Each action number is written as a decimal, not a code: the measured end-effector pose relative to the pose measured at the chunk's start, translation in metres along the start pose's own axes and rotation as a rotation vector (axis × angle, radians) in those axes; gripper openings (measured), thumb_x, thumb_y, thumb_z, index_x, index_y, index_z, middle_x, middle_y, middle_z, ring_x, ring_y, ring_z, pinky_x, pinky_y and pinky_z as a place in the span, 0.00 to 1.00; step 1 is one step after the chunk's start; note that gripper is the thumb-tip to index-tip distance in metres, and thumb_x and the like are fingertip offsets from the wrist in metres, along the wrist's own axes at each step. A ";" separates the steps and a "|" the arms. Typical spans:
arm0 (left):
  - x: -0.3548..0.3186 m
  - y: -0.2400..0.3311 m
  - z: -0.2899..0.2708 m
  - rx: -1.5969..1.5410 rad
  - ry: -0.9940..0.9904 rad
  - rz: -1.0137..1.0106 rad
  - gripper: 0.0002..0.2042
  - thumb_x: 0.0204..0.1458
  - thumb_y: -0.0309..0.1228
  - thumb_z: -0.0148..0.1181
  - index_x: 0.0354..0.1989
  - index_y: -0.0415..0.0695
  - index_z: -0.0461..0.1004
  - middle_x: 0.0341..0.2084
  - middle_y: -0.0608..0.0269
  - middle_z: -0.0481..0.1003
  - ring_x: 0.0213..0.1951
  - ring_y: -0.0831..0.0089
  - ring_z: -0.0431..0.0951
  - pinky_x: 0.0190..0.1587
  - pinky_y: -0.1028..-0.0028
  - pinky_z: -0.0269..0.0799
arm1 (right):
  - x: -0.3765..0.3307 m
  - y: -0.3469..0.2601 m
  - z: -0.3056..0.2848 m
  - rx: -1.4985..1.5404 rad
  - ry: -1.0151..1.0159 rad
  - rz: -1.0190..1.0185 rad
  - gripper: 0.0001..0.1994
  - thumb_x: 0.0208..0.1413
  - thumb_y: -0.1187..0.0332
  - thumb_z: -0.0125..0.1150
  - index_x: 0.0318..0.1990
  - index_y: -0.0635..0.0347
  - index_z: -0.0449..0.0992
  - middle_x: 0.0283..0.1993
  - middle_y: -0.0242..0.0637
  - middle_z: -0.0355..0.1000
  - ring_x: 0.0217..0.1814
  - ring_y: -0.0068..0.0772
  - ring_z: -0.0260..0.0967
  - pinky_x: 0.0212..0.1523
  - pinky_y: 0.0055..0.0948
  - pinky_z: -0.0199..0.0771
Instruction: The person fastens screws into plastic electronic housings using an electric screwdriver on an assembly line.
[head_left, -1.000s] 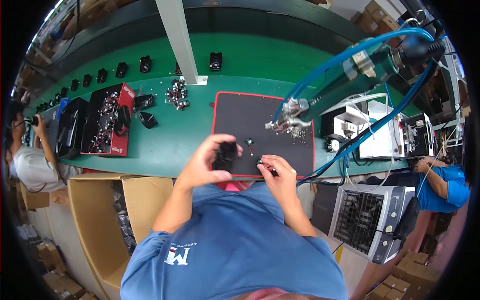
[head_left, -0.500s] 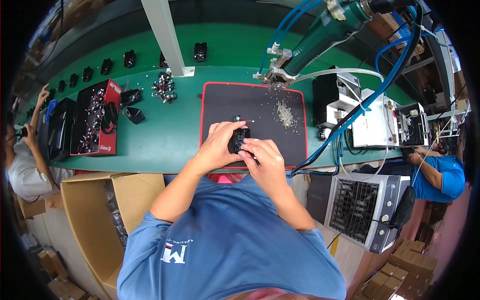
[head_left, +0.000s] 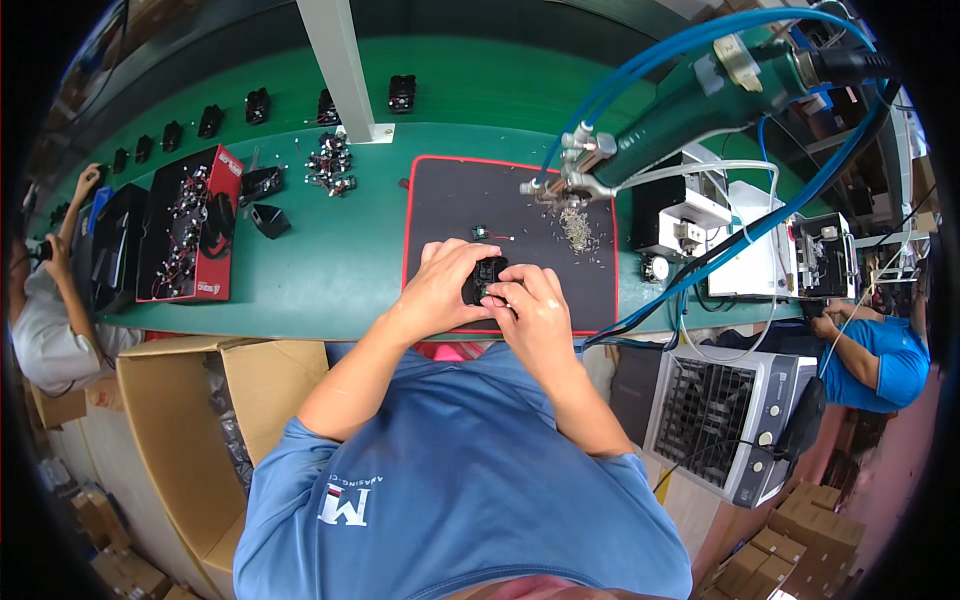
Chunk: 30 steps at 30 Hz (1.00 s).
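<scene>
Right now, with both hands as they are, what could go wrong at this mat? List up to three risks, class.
1. The left hand and right hand partly cover the black housing, so a misplaced part might go unnoticed.
2. The small wired part lies loose beyond the fingers; a knock could shift it.
3. The pile of small pale pieces lies loose on the mat and might scatter if brushed.

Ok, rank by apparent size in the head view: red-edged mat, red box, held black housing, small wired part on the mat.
1. Red-edged mat
2. Red box
3. Black housing, partly hidden
4. Small wired part
</scene>
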<state>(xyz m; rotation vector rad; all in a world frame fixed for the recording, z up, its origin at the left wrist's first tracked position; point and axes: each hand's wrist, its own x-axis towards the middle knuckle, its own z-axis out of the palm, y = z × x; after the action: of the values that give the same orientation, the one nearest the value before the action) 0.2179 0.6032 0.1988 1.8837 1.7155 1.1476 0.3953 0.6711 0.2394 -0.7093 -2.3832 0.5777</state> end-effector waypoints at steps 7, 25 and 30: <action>0.003 -0.004 -0.001 0.022 -0.004 0.023 0.42 0.32 0.36 0.82 0.61 0.46 0.71 0.55 0.64 0.77 0.55 0.60 0.74 0.57 0.61 0.61 | 0.006 -0.001 0.000 0.003 -0.062 0.105 0.09 0.47 0.73 0.75 0.37 0.60 0.83 0.38 0.38 0.70 0.41 0.43 0.71 0.40 0.40 0.74; -0.007 -0.009 -0.009 0.046 0.048 0.017 0.44 0.42 0.45 0.80 0.68 0.45 0.65 0.59 0.54 0.71 0.62 0.55 0.71 0.59 0.59 0.62 | 0.075 -0.027 -0.107 0.100 0.513 -0.114 0.24 0.58 0.68 0.69 0.60 0.68 0.72 0.46 0.42 0.71 0.48 0.36 0.68 0.52 0.36 0.70; -0.008 -0.006 -0.009 0.026 0.101 0.035 0.42 0.44 0.45 0.80 0.67 0.45 0.66 0.59 0.54 0.71 0.62 0.55 0.71 0.61 0.59 0.61 | 0.149 -0.009 -0.094 0.579 0.485 -0.096 0.28 0.73 0.51 0.49 0.67 0.67 0.64 0.52 0.41 0.73 0.54 0.34 0.71 0.57 0.33 0.71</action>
<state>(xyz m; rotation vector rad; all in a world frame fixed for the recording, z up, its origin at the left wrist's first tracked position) 0.2073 0.5948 0.1975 1.9084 1.7654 1.2596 0.3487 0.7756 0.3738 -0.4095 -1.6744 0.8859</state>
